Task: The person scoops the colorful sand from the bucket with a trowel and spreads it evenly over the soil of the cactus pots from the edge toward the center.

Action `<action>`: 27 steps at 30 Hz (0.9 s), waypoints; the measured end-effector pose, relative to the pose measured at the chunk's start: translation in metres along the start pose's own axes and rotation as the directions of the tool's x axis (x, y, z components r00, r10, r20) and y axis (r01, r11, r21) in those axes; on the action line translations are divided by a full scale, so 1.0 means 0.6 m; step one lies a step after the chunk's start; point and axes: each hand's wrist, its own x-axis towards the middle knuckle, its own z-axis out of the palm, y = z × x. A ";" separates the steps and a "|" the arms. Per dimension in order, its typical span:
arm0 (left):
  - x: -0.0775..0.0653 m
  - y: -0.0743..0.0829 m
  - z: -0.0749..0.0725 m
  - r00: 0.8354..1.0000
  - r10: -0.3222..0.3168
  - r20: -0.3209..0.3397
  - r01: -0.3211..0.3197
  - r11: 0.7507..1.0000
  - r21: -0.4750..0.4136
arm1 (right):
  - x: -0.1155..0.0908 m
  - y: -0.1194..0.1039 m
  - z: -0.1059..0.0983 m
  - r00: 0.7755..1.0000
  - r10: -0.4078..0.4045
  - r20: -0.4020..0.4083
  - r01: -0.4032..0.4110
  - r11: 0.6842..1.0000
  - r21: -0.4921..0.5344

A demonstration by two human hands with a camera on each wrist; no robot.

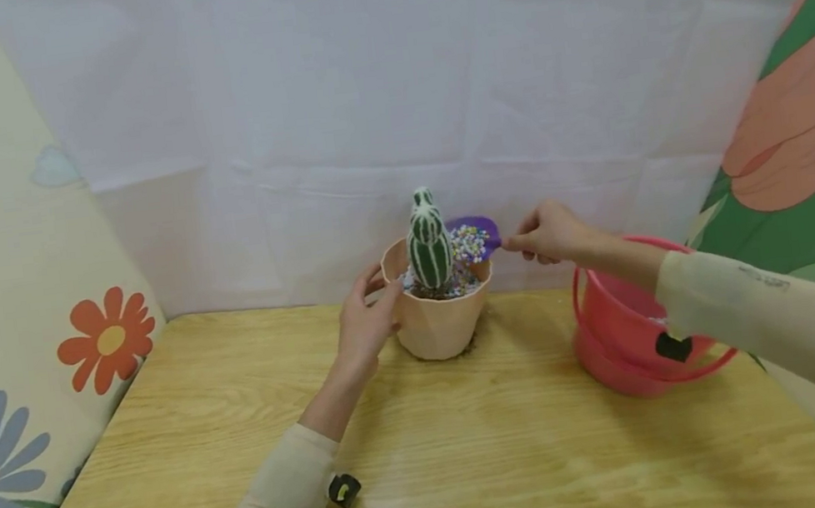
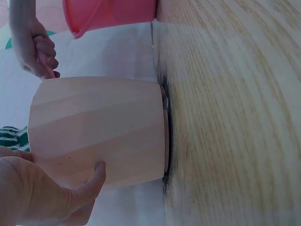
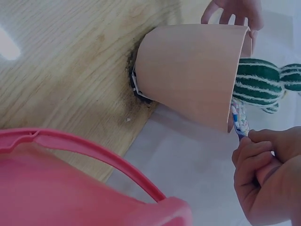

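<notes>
A green cactus with white stripes (image 1: 429, 247) stands in a peach-coloured flowerpot (image 1: 437, 326), among soil and small coloured pebbles. My left hand (image 1: 368, 319) grips the pot's left side at the rim; a fingertip lies against the outer wall in the left wrist view. My right hand (image 1: 550, 233) holds a small purple shovel (image 1: 493, 233) by its handle (image 3: 267, 170). Its blade, loaded with multicoloured pebbles (image 1: 470, 242), is tilted over the pot's right rim, beside the cactus. The right wrist view shows the pebbles right at the rim.
A red bucket (image 1: 613, 339) with its handle down stands on the wooden table (image 1: 415, 454) to the right, under my right forearm. Dark soil (image 3: 136, 92) lies around the pot's base. A white cloth (image 1: 329, 95) hangs behind the table.
</notes>
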 end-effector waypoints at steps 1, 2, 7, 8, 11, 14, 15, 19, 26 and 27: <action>0.000 0.000 -0.001 1.000 -0.001 0.002 0.001 1.000 0.001 | -0.003 -0.001 0.000 1.000 -0.011 -0.005 0.011 1.000 -0.025; 0.001 -0.001 -0.002 1.000 -0.003 0.003 0.003 1.000 0.004 | -0.006 -0.002 0.000 0.999 -0.032 -0.013 0.031 0.998 -0.053; 0.006 -0.004 -0.006 1.000 -0.007 0.003 0.006 1.000 0.012 | -0.020 -0.011 0.002 0.987 -0.154 -0.041 0.144 0.972 -0.188; 0.007 -0.005 -0.006 1.000 -0.007 0.002 0.007 1.000 0.012 | -0.022 -0.013 0.003 0.983 -0.180 -0.047 0.166 0.964 -0.209; 0.009 -0.007 -0.007 1.000 -0.016 0.004 0.015 1.000 0.009 | -0.027 -0.018 0.004 0.966 -0.247 -0.073 0.218 0.935 -0.279; 0.011 -0.007 -0.008 1.000 -0.030 0.005 0.030 1.000 0.005 | -0.032 -0.022 0.005 0.942 -0.319 -0.105 0.261 0.892 -0.369; 0.011 -0.006 -0.008 0.999 -0.034 0.006 0.034 0.999 0.002 | -0.034 -0.023 0.006 0.934 -0.336 -0.118 0.266 0.878 -0.399; 0.016 -0.005 -0.018 0.999 -0.049 0.022 0.049 0.999 -0.015 | -0.039 -0.023 0.006 0.918 -0.363 -0.156 0.255 0.846 -0.469; 0.023 -0.005 -0.031 0.998 -0.052 0.030 0.052 0.999 -0.002 | -0.052 -0.013 -0.004 0.920 -0.351 -0.173 0.241 0.856 -0.457; 0.025 -0.007 -0.031 0.999 -0.048 0.024 0.047 0.999 0.005 | -0.055 -0.011 -0.008 0.920 -0.352 -0.172 0.244 0.858 -0.452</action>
